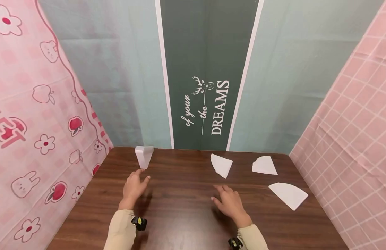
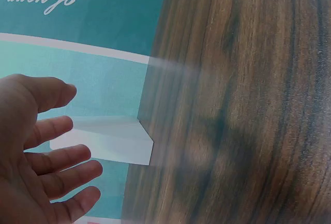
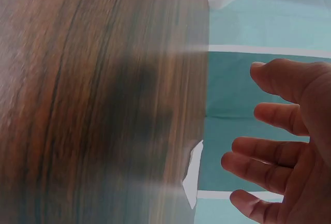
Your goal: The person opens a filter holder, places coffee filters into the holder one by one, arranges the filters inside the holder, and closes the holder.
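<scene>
My left hand is just in front of a white wedge-shaped object standing near the table's back edge. Its fingers are spread and loosely bent, holding nothing; in the left wrist view they overlap the white object, and contact cannot be told. My right hand hovers over the middle right of the table with relaxed fingers and nothing in them. Nearest to it lies a flat white fan-shaped piece. Two similar pieces, one with a notched corner and one wider, lie farther right.
The dark wood-grain table meets a green curtain with white lettering at the back. A pink patterned cloth hangs at the left, a pink checked cloth at the right. Each wrist wears a small black camera.
</scene>
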